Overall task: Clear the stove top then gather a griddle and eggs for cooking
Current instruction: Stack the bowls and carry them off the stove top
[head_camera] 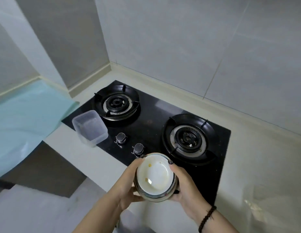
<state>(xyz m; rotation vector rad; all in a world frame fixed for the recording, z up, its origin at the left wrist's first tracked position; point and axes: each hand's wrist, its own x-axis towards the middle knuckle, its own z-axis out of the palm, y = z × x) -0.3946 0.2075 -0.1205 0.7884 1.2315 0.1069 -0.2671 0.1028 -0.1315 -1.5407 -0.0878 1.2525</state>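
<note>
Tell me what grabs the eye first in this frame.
Both hands, left hand and right hand, hold a white bowl with brown stains at the stove's front edge. Beyond it, two bare burners, and a clear plastic container on the stove's left front corner.

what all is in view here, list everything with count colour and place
gas hob: 1, black glass, set into the counter
burners: 2, black, far left and near right of the hob
knobs: 2, dark grey, hob's front edge
plastic container: 1, clear, lidless, on the hob's left corner
bowl: 1, white with brown stains, held over the hob's front edge, nested in a darker rimmed dish
sheet: 1, pale teal, left counter
counter: 1, off-white, around the hob
bracelet: 1, black beads, right wrist
left hand: grips the bowl's left side
right hand: grips its right side
</note>
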